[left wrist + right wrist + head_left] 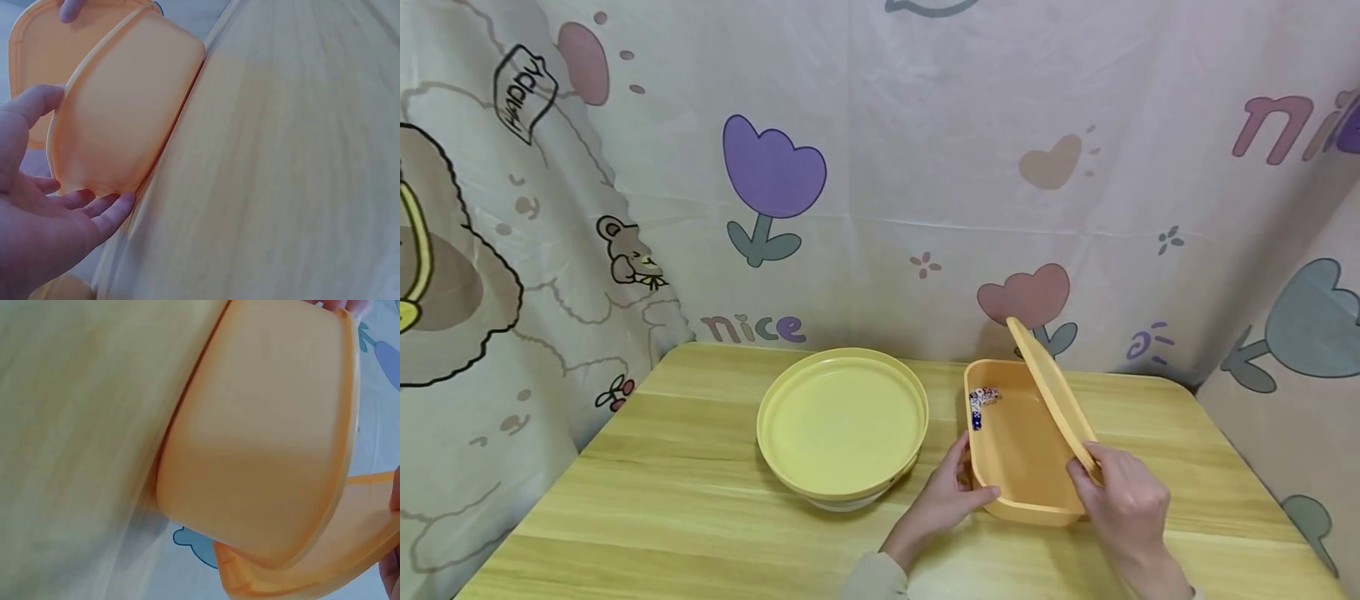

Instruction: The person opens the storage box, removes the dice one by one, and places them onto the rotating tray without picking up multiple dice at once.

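Observation:
An orange rectangular plastic box [1026,458] stands on the table at the right in the head view. My left hand [947,492] holds its near left corner, thumb on the rim and fingers against the outer wall [131,106]. With my right hand [1127,500] I pinch the near end of the matching orange lid [1054,392]. The lid tilts up on its edge over the box's right side; the right wrist view shows it beside the box wall [262,437]. Small patterned pieces [981,402], red-white and blue-white, lie at the box's far left inside; their kind is unclear.
Left of the box stands a round container with a yellow lid or tray [842,421] on top and a whitish lower part. The wood-grain table [647,500] ends at a printed curtain [887,275] behind and at both sides.

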Action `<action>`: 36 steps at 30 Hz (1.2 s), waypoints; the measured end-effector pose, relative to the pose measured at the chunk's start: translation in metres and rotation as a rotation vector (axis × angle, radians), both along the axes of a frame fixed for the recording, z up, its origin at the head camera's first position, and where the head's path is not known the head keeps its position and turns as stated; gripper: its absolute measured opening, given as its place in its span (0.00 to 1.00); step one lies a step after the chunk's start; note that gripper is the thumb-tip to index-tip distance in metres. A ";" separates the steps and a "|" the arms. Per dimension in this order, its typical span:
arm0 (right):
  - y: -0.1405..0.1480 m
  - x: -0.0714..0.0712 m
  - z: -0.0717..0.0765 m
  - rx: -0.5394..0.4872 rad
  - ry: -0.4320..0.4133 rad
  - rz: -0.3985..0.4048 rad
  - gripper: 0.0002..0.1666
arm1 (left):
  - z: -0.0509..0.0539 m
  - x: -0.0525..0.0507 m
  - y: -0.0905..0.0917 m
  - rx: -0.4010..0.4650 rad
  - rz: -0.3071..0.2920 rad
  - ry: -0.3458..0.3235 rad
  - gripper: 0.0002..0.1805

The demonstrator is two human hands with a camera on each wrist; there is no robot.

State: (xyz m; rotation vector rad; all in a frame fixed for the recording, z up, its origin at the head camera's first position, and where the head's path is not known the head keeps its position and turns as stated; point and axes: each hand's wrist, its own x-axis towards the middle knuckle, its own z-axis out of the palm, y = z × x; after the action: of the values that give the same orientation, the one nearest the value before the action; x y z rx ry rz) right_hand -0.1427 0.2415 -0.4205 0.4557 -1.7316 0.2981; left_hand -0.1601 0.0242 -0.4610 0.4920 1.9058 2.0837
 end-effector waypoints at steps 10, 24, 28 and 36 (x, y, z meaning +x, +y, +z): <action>0.017 0.005 0.009 -0.318 -0.188 -0.085 0.13 | 0.000 0.001 -0.002 -0.022 0.015 0.009 0.49; 0.033 0.007 0.015 -0.870 -0.369 -0.193 0.07 | 0.000 0.000 0.001 -0.028 0.030 0.001 0.48; 0.041 0.004 0.010 -1.012 -0.442 -0.234 0.10 | -0.001 0.001 0.002 -0.030 0.041 -0.014 0.49; 0.062 0.002 0.004 -1.345 -0.577 -0.180 0.14 | -0.001 0.001 0.001 -0.028 0.053 -0.019 0.49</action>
State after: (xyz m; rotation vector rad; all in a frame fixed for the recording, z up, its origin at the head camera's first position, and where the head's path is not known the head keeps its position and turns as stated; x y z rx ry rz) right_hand -0.1408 0.3040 -0.4160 -0.8302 -1.6661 1.4192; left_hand -0.1591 0.0256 -0.4620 0.4187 1.9552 2.0833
